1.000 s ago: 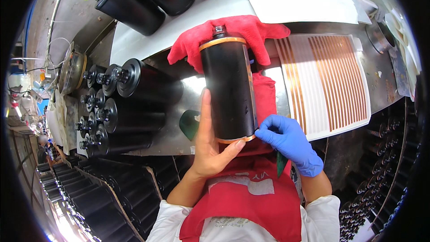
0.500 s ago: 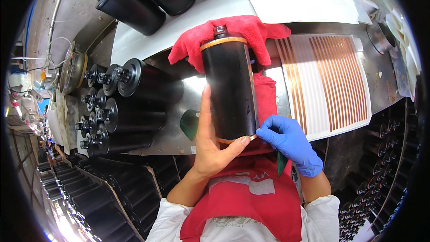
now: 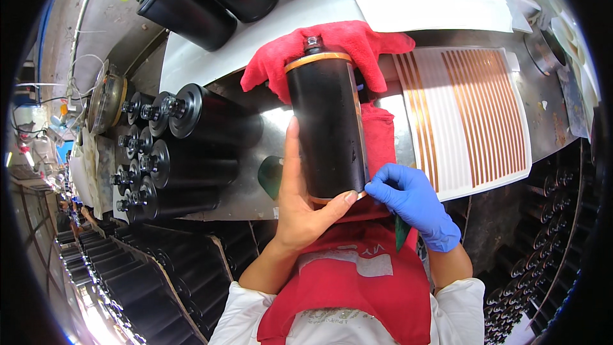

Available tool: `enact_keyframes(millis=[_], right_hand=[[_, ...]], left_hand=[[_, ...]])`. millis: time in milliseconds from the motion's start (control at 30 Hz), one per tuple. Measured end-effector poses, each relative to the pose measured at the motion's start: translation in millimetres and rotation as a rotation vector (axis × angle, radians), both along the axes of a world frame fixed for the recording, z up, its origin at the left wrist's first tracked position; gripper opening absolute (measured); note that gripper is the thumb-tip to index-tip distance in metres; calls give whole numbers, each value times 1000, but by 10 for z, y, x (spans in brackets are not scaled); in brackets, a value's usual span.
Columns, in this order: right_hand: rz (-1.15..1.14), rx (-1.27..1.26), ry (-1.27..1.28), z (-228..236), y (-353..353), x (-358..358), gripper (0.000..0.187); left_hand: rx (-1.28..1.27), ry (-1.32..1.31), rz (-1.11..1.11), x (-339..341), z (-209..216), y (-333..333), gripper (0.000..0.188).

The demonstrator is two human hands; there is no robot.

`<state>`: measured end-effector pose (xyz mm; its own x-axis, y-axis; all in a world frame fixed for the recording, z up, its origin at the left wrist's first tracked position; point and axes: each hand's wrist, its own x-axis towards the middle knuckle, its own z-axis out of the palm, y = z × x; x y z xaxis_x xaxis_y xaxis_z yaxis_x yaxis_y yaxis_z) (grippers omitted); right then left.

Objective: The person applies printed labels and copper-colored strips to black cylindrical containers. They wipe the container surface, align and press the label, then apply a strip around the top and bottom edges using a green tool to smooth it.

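Note:
A black cylindrical bottle (image 3: 324, 131) lies with its clear-topped neck pointing away from me, a copper-coloured band round its far shoulder. My left hand (image 3: 303, 207), bare, steadies it: the index finger stretches along its left side and the thumb presses the near rim. Along that rim runs a thin copper strip (image 3: 361, 195). My right hand (image 3: 408, 201), in a blue glove, pinches the strip at the rim's right side. A dark green flat scraper (image 3: 401, 232) sticks out below the gloved fingers. Under the bottle's far end is a red cloth (image 3: 357, 41).
A white backing sheet with copper strips (image 3: 460, 121) lies on the metal bench at right. Several black bottles (image 3: 185, 147) are stacked at left, and others (image 3: 191, 9) lie at the back. A dark green piece (image 3: 271, 176) rests beside my left hand. Racks of bottles (image 3: 153, 268) stand below.

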<state>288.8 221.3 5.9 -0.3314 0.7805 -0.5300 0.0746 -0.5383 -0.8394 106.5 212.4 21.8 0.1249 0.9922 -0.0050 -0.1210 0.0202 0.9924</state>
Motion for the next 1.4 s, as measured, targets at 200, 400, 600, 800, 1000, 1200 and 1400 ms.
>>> enact_keyframes(millis=[200,400,600,800,1000,1200,1400], right_hand=[[17,2,-20,14,-4,4,23],[12,12,-7,-7,-10,-1,22],[-220,-68,-24,22,33,76,22],[-587,-368,631,-253,8,466,22],[-637,-84,458,-176,-138,408,42],[-503,348,16,245,-280,22,37],[-243,439,-264,211,-402,-89,32]], left_hand=[[-39,-194,21,-30,-11,-9,97],[-16,40,22,35,20,-6,101],[48,109,-34,6,32,-3,103],[-33,-160,-1,-54,4,23,101],[18,189,11,21,46,-2,105],[419,675,-31,-5,43,-21,108],[549,889,35,-179,-100,-11,101]])
